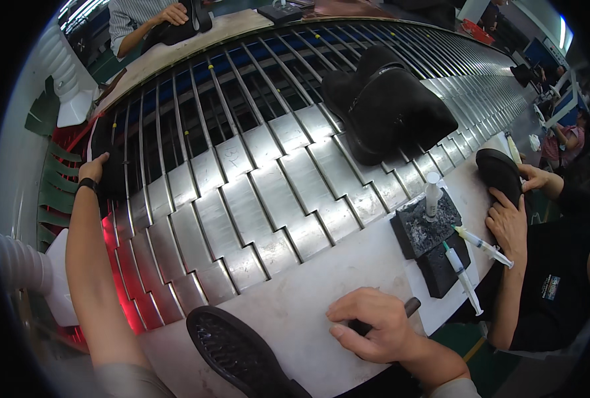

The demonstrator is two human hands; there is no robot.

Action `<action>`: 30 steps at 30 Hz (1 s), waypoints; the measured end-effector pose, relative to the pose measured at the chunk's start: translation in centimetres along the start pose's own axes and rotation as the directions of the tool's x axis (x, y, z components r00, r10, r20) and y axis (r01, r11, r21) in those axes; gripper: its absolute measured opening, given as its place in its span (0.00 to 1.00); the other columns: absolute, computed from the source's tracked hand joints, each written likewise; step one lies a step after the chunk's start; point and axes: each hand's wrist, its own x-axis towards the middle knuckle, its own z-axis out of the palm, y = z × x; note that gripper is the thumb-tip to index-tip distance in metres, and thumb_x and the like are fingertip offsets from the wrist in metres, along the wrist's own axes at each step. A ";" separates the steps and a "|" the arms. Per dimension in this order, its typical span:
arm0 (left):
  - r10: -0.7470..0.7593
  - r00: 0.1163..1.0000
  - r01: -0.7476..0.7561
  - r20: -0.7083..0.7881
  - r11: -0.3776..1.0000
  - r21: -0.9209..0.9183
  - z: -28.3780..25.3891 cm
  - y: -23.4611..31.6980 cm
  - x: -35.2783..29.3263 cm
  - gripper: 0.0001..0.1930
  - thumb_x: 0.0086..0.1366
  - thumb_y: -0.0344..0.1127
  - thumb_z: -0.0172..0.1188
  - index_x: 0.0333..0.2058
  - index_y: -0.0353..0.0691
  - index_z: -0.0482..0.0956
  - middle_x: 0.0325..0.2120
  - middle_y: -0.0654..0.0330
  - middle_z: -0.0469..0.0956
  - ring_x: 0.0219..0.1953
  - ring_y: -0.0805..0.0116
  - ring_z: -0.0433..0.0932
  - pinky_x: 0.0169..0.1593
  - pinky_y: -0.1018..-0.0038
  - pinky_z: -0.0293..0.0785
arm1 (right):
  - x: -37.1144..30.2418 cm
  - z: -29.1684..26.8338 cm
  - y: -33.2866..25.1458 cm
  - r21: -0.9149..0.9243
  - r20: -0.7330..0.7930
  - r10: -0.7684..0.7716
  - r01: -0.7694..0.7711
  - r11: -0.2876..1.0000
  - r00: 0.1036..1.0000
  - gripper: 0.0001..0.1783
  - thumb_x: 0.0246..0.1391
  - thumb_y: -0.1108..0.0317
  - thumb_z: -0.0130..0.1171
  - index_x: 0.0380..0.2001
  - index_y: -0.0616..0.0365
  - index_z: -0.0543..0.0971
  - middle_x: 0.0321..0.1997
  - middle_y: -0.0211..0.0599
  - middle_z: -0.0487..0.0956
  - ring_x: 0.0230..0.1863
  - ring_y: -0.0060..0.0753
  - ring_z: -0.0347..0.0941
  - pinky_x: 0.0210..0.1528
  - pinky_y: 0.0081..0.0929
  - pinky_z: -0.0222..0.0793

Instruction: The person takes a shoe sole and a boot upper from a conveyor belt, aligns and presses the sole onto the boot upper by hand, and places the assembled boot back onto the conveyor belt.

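work looks barely begun, by my reading: black shoe sole (242, 351) lies tread-up on the worktop (295, 298), at the near edge below the slatted metal conveyor (242, 199), untouched. right hand (374, 325), just right of the sole, is clamped on a dark tool handle (411, 306). left hand (94, 169) reaches the conveyor's far left edge, fingers closed on a black piece (109, 174). black boots (388, 106) ride the conveyor. no labels are legible; right of the conveyor, syringes (464, 278) rest on dark blocks.
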 end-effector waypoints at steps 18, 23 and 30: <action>0.478 0.620 -0.676 -0.623 0.728 -0.114 -14.9 12.5 -39.4 0.42 0.59 0.44 0.80 0.65 0.27 0.70 0.57 0.39 0.79 0.60 0.42 0.78 0.66 0.56 0.72 | -4.4 -1.3 -2.8 -0.173 -0.279 -0.326 0.286 0.942 0.903 0.03 0.60 0.76 0.67 0.37 0.64 0.87 0.38 0.44 0.89 0.39 0.39 0.87 0.43 0.32 0.79; 0.457 0.678 -0.733 -0.576 0.371 -0.570 -22.3 6.6 -50.5 0.34 0.70 0.39 0.74 0.65 0.23 0.70 0.63 0.46 0.76 0.64 0.59 0.74 0.71 0.65 0.65 | -17.5 -3.3 -8.7 0.047 -0.048 -0.177 0.180 0.983 0.983 0.04 0.59 0.79 0.67 0.38 0.64 0.86 0.42 0.44 0.88 0.44 0.41 0.87 0.50 0.34 0.82; 0.498 0.823 -0.164 -0.273 -0.252 -0.954 -22.5 -0.5 -68.0 0.27 0.83 0.50 0.52 0.69 0.36 0.71 0.62 0.53 0.81 0.61 0.54 0.81 0.69 0.54 0.75 | -25.8 2.2 -10.8 0.331 0.369 -0.059 -0.072 0.941 0.928 0.24 0.62 0.65 0.72 0.58 0.64 0.82 0.60 0.49 0.84 0.60 0.43 0.82 0.64 0.39 0.77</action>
